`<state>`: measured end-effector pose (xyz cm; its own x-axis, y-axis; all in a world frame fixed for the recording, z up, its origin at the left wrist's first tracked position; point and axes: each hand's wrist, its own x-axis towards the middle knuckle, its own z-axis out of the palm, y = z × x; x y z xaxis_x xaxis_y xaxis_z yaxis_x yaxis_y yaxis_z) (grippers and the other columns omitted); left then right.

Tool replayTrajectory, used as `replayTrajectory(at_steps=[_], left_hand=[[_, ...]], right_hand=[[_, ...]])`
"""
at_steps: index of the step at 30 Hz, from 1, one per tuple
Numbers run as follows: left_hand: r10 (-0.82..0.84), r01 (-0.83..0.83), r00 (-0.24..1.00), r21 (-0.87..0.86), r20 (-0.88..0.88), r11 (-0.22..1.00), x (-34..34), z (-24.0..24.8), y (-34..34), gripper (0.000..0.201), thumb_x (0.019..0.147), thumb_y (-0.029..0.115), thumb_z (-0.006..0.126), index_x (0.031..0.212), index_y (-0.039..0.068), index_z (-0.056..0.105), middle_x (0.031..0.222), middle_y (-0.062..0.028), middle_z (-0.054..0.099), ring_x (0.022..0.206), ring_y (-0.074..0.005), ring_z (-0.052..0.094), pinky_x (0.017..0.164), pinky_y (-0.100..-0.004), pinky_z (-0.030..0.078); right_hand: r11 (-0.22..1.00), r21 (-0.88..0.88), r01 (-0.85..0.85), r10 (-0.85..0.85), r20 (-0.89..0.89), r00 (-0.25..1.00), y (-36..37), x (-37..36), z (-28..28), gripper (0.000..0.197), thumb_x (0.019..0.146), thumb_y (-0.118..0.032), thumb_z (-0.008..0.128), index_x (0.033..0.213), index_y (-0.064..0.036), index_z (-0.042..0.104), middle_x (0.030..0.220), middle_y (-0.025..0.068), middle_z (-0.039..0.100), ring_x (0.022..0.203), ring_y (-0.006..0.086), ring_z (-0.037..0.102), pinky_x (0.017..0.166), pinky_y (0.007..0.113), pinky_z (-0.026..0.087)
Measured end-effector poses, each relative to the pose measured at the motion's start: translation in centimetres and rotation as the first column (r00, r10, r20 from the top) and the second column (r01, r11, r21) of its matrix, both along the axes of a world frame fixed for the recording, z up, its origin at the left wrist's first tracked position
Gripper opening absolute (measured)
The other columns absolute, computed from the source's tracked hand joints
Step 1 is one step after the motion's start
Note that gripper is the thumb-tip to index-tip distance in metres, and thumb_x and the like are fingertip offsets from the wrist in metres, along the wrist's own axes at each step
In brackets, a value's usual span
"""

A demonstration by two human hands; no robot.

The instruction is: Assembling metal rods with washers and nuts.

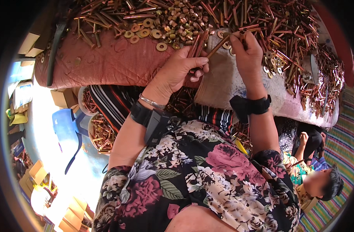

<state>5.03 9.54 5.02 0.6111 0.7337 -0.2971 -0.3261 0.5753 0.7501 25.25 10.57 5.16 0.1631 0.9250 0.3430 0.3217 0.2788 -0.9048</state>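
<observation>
A long, thin brown metal rod slants in the air between the two hands, over the edge of a pale cloth. The right hand pinches its top end with the fingertips (what sits right at the tip is too small to tell). The left hand is curled, with the thumb by the rod's low end, and it grips a little bunch of shiny coppery rods that point up and away.

Just past the left hand are flat round washers and a heap of small, shiny nuts. They lie on a bumpy red cloth. Lots more rods are piled up behind the right hand and down the right side, with more washers among them.

The person wears a flowery shirt, a silvery bangle on the left wrist and a black strap on the right one. Over on the left, near a blue chair, are two round tubs full of rods. Low on the right, another person is near a stripy mat.
</observation>
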Motion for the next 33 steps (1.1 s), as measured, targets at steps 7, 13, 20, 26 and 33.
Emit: replayTrajectory(at_steps=[7,13,20,26,33], left_hand=[[0.010,-0.010,1.000,-0.013,0.005,1.000,0.1,-0.1,0.0,0.021,0.084,0.012,0.060,0.102,0.008,0.050,0.076,-0.0061,0.057,0.056,-0.0074,0.046,0.043,-0.0187,0.033],[-0.016,0.016,1.000,-0.010,0.003,1.000,-0.1,0.0,0.1,0.018,0.084,0.011,0.059,0.100,0.009,0.051,0.077,-0.0060,0.057,0.056,-0.0070,0.045,0.043,-0.0182,0.033],[0.013,-0.012,1.000,-0.017,0.029,1.000,0.0,-0.1,-0.1,0.018,0.084,0.011,0.058,0.100,0.009,0.050,0.077,-0.0055,0.056,0.056,-0.0077,0.045,0.045,-0.0188,0.034],[0.011,-0.010,0.999,-0.003,0.040,1.000,0.0,0.0,-0.2,0.020,0.084,0.011,0.059,0.100,0.008,0.049,0.078,-0.0060,0.057,0.058,-0.0087,0.046,0.046,-0.0199,0.036],[-0.018,0.017,0.999,0.019,0.037,1.000,-0.1,-0.3,-0.1,0.022,0.084,0.012,0.060,0.102,0.008,0.048,0.077,-0.0069,0.058,0.057,-0.0091,0.048,0.045,-0.0202,0.036]], right_hand=[[0.994,-0.088,-0.065,0.040,-0.255,0.966,-0.6,-0.2,-0.1,0.005,0.087,-0.006,0.056,0.088,-0.0018,0.057,0.070,0.0004,0.057,0.059,0.0062,0.051,0.054,0.019,0.039],[0.961,0.256,0.101,-0.189,0.346,0.919,-1.2,-0.6,0.0,0.009,0.080,-0.004,0.059,0.078,0.0008,0.051,0.060,0.0084,0.052,0.053,0.0154,0.053,0.050,0.027,0.041],[0.981,0.196,-0.009,-0.081,0.447,0.891,-3.0,-2.2,0.3,0.008,0.080,-0.005,0.059,0.085,-0.0018,0.055,0.066,0.0111,0.055,0.056,0.0194,0.053,0.053,0.029,0.042],[0.996,-0.050,-0.076,0.044,-0.462,0.886,-1.0,-0.2,1.1,0.022,0.091,-0.019,0.048,0.102,-0.0011,0.053,0.086,0.0069,0.063,0.078,0.0201,0.060,0.069,0.027,0.046],[0.914,0.154,-0.376,0.234,-0.956,0.179,2.6,1.9,-0.3,0.016,0.092,-0.010,0.045,0.101,0.0025,0.048,0.115,0.0223,0.053,0.107,0.0301,0.053,0.094,0.046,0.042]])
